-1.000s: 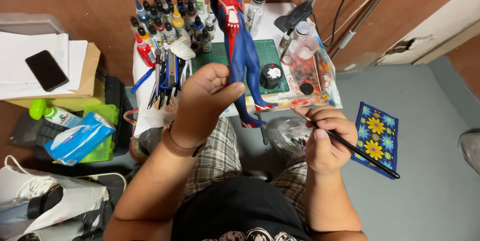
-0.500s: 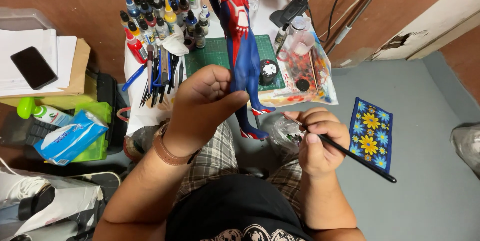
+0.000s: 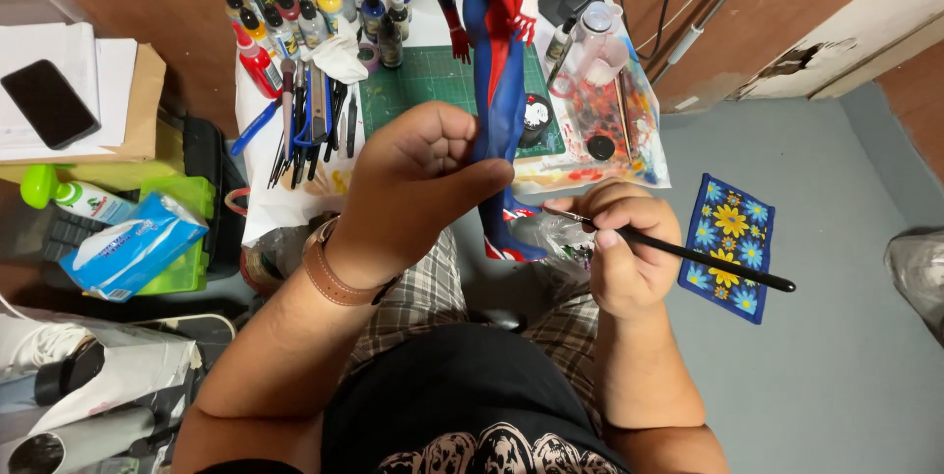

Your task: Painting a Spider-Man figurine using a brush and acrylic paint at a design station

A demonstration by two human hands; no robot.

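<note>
Raised slightly since earlier, one red-and-blue figure (image 3: pixel 497 90) stands over the bench (image 3: pixel 295 201), its legs clamped in the left hand (image 3: pixel 423 179), while the right hand (image 3: pixel 624 253) pinches one black paintbrush (image 3: pixel 688 253) near its feet.

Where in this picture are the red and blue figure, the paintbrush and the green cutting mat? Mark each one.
Red and blue figure (image 3: pixel 495 90), head view, on its blue leg above the left hand.
Paintbrush (image 3: pixel 708 260), head view, on the black handle beyond the right hand.
Green cutting mat (image 3: pixel 418 81), head view, on its bare gridded surface.
</note>
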